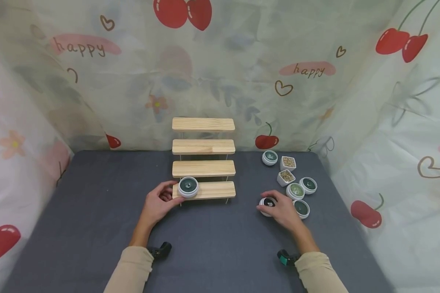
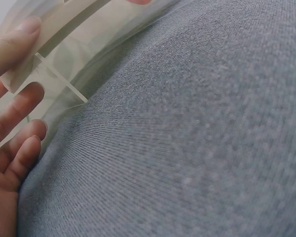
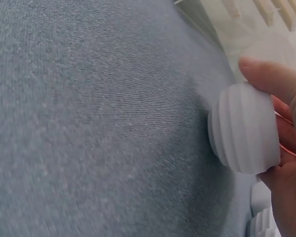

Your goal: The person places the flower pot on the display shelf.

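A round white pot with a dark green succulent (image 1: 188,185) stands at the left end of the lowest step of a wooden tiered shelf (image 1: 216,190). My left hand (image 1: 159,202) has its thumb at the pot's front and its index finger behind. In the left wrist view, the other fingers (image 2: 20,116) curve loosely beside the plank's end. On the right, my right hand (image 1: 283,209) grips another round white pot (image 1: 265,210) between thumb and fingers. The right wrist view shows that pot's ribbed side (image 3: 244,128) close over the dark cloth.
Right of the shelf stand several round white pots with green plants, among them a light green one (image 1: 295,191), and two square white pots (image 1: 286,177) with beige tops. A dark grey cloth (image 1: 212,244) covers the table. Printed curtains (image 1: 220,61) enclose the back and sides.
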